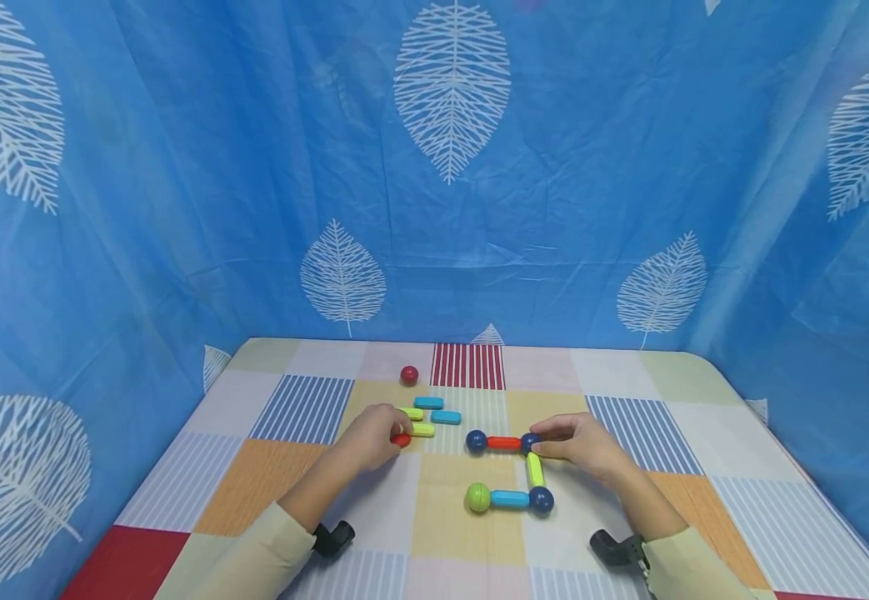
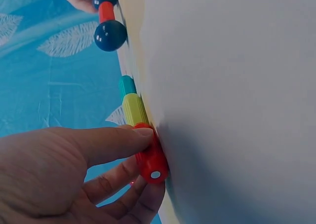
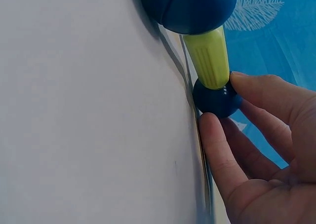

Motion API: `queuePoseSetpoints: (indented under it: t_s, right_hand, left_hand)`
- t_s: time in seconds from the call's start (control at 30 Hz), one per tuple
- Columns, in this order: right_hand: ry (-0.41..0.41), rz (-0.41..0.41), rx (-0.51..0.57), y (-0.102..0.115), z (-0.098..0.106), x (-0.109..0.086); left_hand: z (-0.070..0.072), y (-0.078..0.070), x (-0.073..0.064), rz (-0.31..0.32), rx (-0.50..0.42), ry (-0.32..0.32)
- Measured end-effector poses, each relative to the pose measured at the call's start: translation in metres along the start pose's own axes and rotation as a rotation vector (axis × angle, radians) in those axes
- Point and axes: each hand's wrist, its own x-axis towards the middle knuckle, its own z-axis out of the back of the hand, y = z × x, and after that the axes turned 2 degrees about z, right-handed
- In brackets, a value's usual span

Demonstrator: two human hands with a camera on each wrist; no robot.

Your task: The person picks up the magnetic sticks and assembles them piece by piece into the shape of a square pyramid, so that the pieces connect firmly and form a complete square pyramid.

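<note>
A: Here on the table [image 1: 471, 537], the right hand [image 1: 578, 446] is pinching the far right ball [image 3: 217, 101], and the far stick [image 1: 505, 443] is running left from it to the far left ball [image 1: 476, 442].
B: The side stick [image 1: 535, 471] is coming forward from that pinched ball to the near right ball [image 1: 541, 500]!
A: Left of that, the near stick [image 1: 510, 499] is leading to the near left ball [image 1: 477, 497].
B: Over left, the left hand [image 1: 376, 435] is holding a separate stick [image 2: 152, 160]; four loose sticks [image 1: 446, 417] are lying behind and rightward.
A: Behind those, a lone ball [image 1: 409, 376] is sitting, and the curtain [image 1: 554, 208] is hanging beyond.
</note>
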Motion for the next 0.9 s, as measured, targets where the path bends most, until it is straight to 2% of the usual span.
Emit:
queuePoseSetpoints:
  t_s: [0.27,0.53,0.9]
  right_hand:
    - [-0.005,0.026,-0.04,-0.001,0.0,0.0]
    - [0.007,0.067,-0.061,0.001,-0.001,-0.002]
    - [-0.006,0.046,-0.084,0.003,-0.002,-0.002]
  left_hand:
    - [-0.001,0.0,0.0,-0.007,-0.015,0.005]
    - [-0.003,-0.005,-0.006,-0.074,-0.067,0.032]
    - [-0.01,-0.018,-0.011,-0.141,-0.28,0.101]
